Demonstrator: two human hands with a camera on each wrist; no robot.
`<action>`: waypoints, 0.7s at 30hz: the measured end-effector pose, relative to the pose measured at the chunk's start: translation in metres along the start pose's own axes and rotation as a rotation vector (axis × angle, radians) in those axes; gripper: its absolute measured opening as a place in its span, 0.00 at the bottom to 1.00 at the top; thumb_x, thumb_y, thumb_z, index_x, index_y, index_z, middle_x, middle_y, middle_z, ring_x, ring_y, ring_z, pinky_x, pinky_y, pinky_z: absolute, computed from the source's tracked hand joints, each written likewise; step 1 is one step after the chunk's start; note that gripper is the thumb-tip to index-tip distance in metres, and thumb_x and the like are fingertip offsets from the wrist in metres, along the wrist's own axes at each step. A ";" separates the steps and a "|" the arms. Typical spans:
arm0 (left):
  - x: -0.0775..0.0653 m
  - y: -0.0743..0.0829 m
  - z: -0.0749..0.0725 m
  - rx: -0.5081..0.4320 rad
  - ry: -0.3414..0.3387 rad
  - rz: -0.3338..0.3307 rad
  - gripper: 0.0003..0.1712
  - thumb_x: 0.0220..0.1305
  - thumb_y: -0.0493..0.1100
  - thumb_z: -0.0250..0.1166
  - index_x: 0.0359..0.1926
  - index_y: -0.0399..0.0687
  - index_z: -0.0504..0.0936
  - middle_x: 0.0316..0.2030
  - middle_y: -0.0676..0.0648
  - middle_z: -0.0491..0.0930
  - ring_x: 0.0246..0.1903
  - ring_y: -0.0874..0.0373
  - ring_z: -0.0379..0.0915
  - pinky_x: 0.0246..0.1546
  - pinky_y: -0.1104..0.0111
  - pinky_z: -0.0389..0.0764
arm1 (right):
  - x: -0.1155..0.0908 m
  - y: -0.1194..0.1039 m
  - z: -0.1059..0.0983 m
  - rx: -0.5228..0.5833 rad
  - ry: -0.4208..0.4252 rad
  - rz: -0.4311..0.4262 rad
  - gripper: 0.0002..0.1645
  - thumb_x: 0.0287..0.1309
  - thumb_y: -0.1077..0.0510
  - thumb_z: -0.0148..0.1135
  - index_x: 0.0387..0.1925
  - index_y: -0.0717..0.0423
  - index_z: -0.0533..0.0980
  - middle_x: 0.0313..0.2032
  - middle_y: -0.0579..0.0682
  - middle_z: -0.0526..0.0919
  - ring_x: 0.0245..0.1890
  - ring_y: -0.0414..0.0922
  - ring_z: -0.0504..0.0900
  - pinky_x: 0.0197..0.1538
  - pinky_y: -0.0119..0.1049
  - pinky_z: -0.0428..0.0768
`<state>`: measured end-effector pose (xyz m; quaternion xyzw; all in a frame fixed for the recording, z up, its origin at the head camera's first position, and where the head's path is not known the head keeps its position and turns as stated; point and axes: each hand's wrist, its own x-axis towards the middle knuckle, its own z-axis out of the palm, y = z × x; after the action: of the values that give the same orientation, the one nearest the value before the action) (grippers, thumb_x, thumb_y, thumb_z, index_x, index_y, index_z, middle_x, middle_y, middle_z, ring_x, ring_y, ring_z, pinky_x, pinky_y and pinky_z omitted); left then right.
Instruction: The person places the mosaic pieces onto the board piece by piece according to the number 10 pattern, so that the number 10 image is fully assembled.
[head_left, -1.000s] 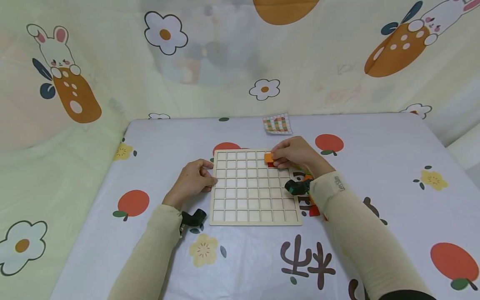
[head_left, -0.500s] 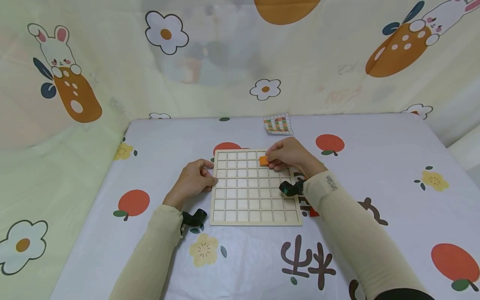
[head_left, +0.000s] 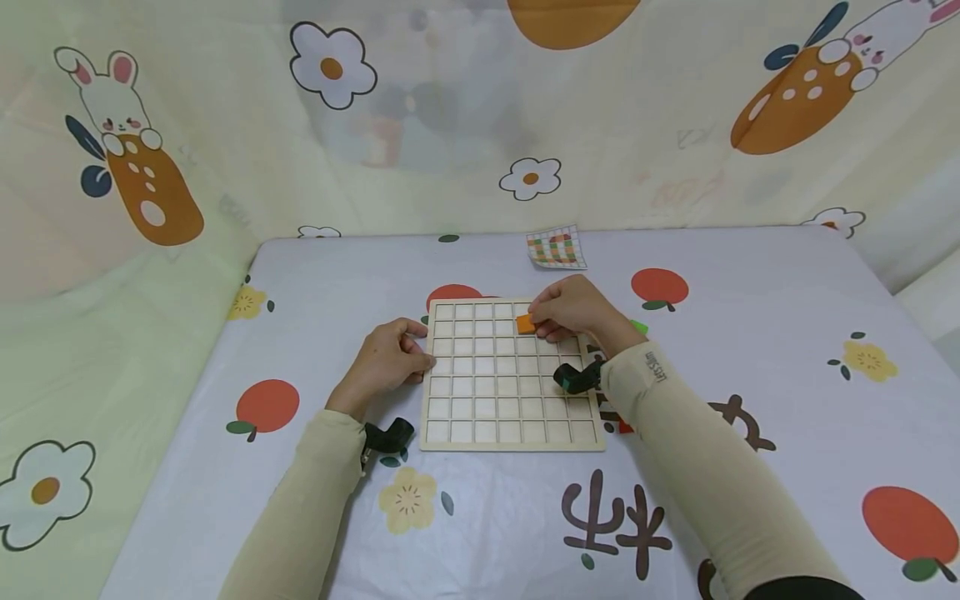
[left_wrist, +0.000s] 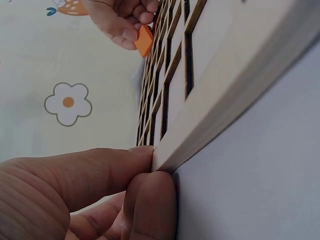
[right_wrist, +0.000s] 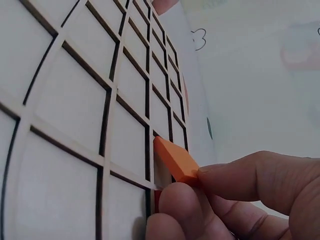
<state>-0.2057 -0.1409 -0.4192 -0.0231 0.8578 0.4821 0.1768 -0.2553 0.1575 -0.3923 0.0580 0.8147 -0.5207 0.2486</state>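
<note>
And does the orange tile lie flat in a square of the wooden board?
No, the right wrist view shows the right hand pinching the orange tile, tilted over the wooden board.

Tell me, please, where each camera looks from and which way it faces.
Head: worn on the head, facing forward and down at the grid board; left hand, right hand and sleeves show.
Left wrist: on that wrist, looking along the board; left hand pinching its edge, right hand beyond.
Right wrist: on that wrist, looking across the board; right hand near, perhaps left hand at top.
Both wrist views share the orange tile.
</note>
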 end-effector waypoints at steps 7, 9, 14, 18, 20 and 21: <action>-0.001 0.001 0.000 -0.005 0.002 0.010 0.25 0.65 0.36 0.72 0.61 0.40 0.77 0.36 0.44 0.78 0.28 0.57 0.80 0.31 0.71 0.83 | 0.000 -0.001 0.001 -0.013 0.008 0.008 0.13 0.68 0.61 0.66 0.49 0.65 0.81 0.36 0.54 0.87 0.26 0.40 0.84 0.33 0.30 0.85; -0.002 0.001 0.000 -0.006 0.003 0.011 0.25 0.65 0.36 0.72 0.61 0.40 0.76 0.36 0.44 0.78 0.28 0.57 0.80 0.31 0.71 0.84 | 0.000 -0.001 0.002 -0.013 0.011 0.006 0.13 0.69 0.61 0.66 0.49 0.66 0.81 0.35 0.54 0.87 0.26 0.40 0.84 0.33 0.30 0.85; -0.001 0.001 0.000 -0.009 0.002 0.016 0.25 0.65 0.36 0.72 0.61 0.40 0.77 0.36 0.44 0.78 0.28 0.57 0.80 0.31 0.71 0.83 | 0.000 -0.001 0.002 -0.001 0.015 -0.005 0.12 0.69 0.62 0.65 0.48 0.67 0.81 0.33 0.54 0.87 0.25 0.40 0.83 0.32 0.31 0.85; -0.001 0.000 0.000 -0.008 0.002 0.016 0.25 0.65 0.36 0.72 0.61 0.40 0.77 0.35 0.44 0.78 0.28 0.57 0.80 0.31 0.71 0.83 | -0.001 0.000 0.002 0.000 0.009 -0.014 0.12 0.69 0.62 0.65 0.49 0.67 0.81 0.34 0.53 0.86 0.26 0.40 0.83 0.33 0.30 0.85; -0.001 0.000 0.000 -0.010 0.002 0.013 0.25 0.65 0.36 0.72 0.61 0.40 0.77 0.35 0.44 0.78 0.28 0.57 0.80 0.31 0.71 0.83 | -0.002 0.001 0.000 0.013 0.006 -0.025 0.14 0.69 0.61 0.65 0.50 0.67 0.81 0.35 0.54 0.86 0.27 0.40 0.83 0.33 0.30 0.86; -0.001 0.000 0.000 -0.011 0.002 0.011 0.25 0.65 0.36 0.72 0.61 0.40 0.76 0.35 0.44 0.78 0.28 0.57 0.80 0.31 0.72 0.83 | -0.004 0.002 -0.002 0.016 0.010 -0.032 0.14 0.70 0.61 0.65 0.51 0.67 0.81 0.35 0.54 0.86 0.28 0.41 0.83 0.34 0.30 0.86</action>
<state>-0.2049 -0.1408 -0.4196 -0.0195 0.8554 0.4877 0.1733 -0.2523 0.1606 -0.3915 0.0496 0.8124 -0.5309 0.2359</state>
